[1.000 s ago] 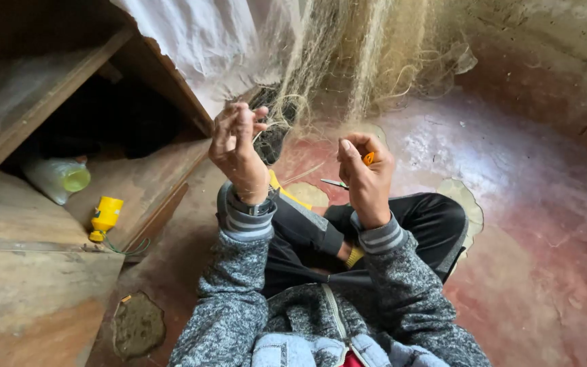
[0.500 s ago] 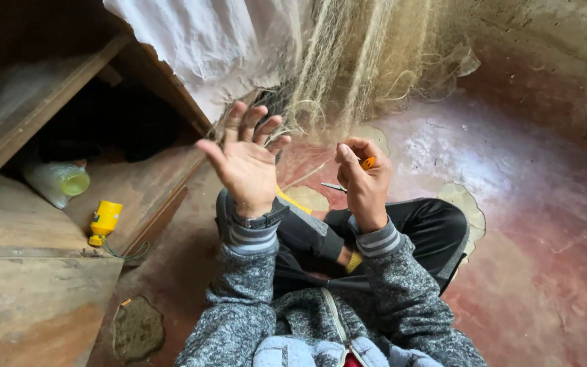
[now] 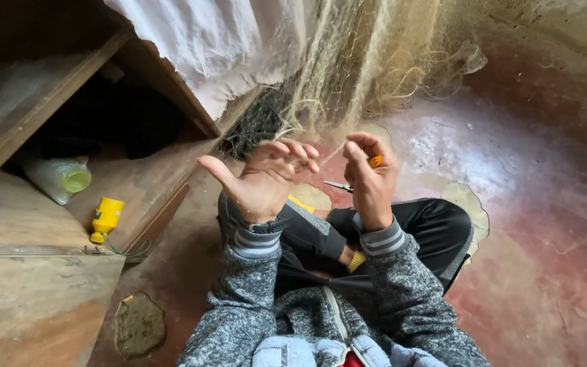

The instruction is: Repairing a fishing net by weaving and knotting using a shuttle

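Seen from the head camera, a person sits cross-legged on a red floor point(image 3: 545, 272) under a hanging fishing net point(image 3: 368, 68). Just below the net, the left hand point(image 3: 263, 180) is spread wide, palm up, holding nothing. The right hand point(image 3: 371, 180) is closed on an orange-handled tool point(image 3: 374, 162), pinching a net strand point(image 3: 334, 153). Keeping that strand taut should make the work cleaner.
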